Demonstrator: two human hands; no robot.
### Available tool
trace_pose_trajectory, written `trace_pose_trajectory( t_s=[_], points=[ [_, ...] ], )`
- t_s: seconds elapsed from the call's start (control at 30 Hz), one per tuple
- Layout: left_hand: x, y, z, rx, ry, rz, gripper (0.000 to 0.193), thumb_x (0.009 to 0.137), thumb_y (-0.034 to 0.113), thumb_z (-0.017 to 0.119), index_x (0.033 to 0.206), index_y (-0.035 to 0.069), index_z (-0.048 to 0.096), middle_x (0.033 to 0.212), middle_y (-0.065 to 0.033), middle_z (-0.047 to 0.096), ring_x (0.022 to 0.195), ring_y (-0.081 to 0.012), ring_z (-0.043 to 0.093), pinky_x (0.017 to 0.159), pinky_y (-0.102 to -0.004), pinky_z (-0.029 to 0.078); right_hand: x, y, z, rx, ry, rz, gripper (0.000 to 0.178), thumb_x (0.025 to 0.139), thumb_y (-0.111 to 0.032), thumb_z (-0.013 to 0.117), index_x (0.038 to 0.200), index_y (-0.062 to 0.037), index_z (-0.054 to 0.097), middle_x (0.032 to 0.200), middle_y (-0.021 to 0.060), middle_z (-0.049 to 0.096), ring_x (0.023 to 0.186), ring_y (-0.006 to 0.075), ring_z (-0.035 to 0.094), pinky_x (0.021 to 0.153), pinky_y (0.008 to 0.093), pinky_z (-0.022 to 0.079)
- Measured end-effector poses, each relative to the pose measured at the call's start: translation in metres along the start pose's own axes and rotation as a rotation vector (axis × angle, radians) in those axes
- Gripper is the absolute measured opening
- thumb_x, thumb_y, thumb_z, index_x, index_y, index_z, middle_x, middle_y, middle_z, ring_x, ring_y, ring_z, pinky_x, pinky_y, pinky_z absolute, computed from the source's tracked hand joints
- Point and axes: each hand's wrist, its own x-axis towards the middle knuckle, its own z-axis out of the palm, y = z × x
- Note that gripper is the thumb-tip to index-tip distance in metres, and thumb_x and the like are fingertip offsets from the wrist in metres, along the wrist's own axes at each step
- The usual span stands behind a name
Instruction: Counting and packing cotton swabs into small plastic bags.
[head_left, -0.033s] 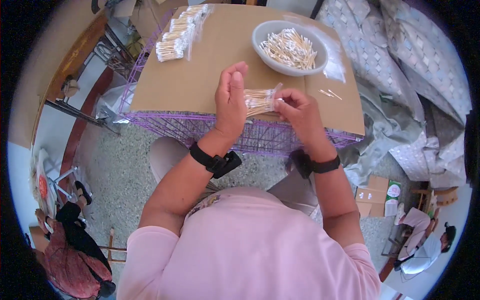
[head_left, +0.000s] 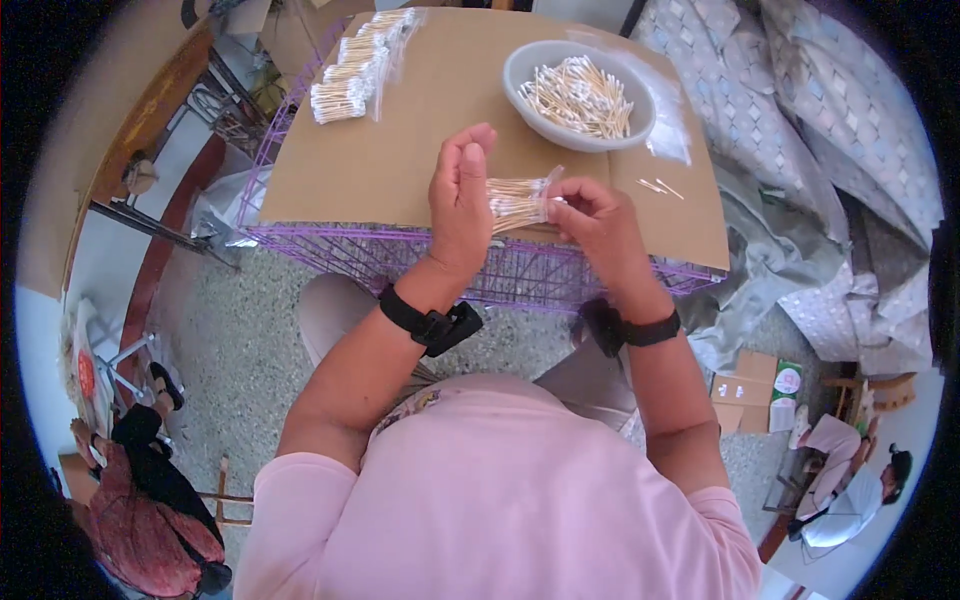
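A small clear plastic bag of cotton swabs [head_left: 516, 205] lies sideways between my hands, above the near edge of the cardboard tabletop [head_left: 400, 170]. My left hand [head_left: 462, 205] is cupped round its left end, thumb and index finger pointing away from me; the lower fingers are hidden. My right hand [head_left: 598, 218] pinches the bag's right end, where the clear plastic sticks up and white swab tips show. Beyond it stands a pale grey bowl [head_left: 560, 137] heaped with loose cotton swabs [head_left: 580, 97].
Filled swab bags [head_left: 350, 75] lie in a row at the far left. A few loose swabs [head_left: 660, 187] and clear plastic bags [head_left: 672, 125] lie at the right. A purple wire cage [head_left: 360, 250] supports the cardboard. People [head_left: 150, 510] sit at both sides.
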Motion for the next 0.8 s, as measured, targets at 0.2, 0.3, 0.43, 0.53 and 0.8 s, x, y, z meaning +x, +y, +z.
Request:
trace_pose_trajectory(
  t_s=[0.2,0.3,0.43,0.53,0.8],
  points=[
    [0.001,-0.002,0.0,-0.038,-0.038,-0.002,0.041,0.104,0.032,0.036,0.124,-0.002,0.047,0.121,-0.016,0.054,0.117,-0.0229,0.052,0.107,-0.038,0.038,0.007,-0.003,0.004,-0.047,-0.034,-0.063,0.009,0.086,-0.007,0.065,0.094,-0.0024,0.066,0.079,-0.0001,0.063,0.066,0.0052,0.054,0.056,0.021,0.044],
    [0.003,-0.007,-0.003,-0.081,-0.033,-0.002,0.042,0.103,0.033,0.037,0.125,-0.002,0.047,0.12,-0.0159,0.055,0.116,-0.0227,0.052,0.107,-0.0379,0.038,0.009,-0.004,-0.003,-0.155,-0.089,-0.063,0.014,0.086,-0.006,0.064,0.099,-0.002,0.065,0.083,0.0007,0.064,0.069,0.0052,0.055,0.059,0.0207,0.045],
    [0.002,-0.008,-0.003,-0.108,-0.037,-0.026,0.042,0.103,0.034,0.039,0.126,-0.001,0.046,0.118,-0.0157,0.055,0.116,-0.0225,0.052,0.107,-0.0375,0.037,0.0,0.002,-0.012,-0.084,-0.075,-0.022,0.024,0.089,-0.003,0.06,0.112,-0.0024,0.062,0.089,0.0012,0.065,0.075,0.0059,0.058,0.063,0.0201,0.047],
    [0.001,-0.007,-0.006,-0.08,-0.052,-0.031,0.043,0.103,0.034,0.039,0.126,-0.002,0.046,0.117,-0.0156,0.056,0.116,-0.0218,0.052,0.106,-0.0367,0.037,-0.003,0.001,-0.011,0.011,-0.011,-0.023,0.028,0.09,-0.002,0.058,0.118,-0.0016,0.059,0.094,0.0017,0.065,0.08,0.0068,0.061,0.066,0.0197,0.049],
    [0.0,-0.005,-0.005,-0.043,-0.049,-0.032,0.042,0.103,0.033,0.039,0.126,-0.001,0.046,0.117,-0.0158,0.056,0.115,-0.0219,0.053,0.105,-0.0365,0.038,-0.003,0.016,0.005,-0.22,0.129,-0.138,0.018,0.09,-0.004,0.06,0.107,-0.0017,0.065,0.081,0.0054,0.067,0.069,0.0117,0.062,0.063,0.0257,0.051]
  ],
)
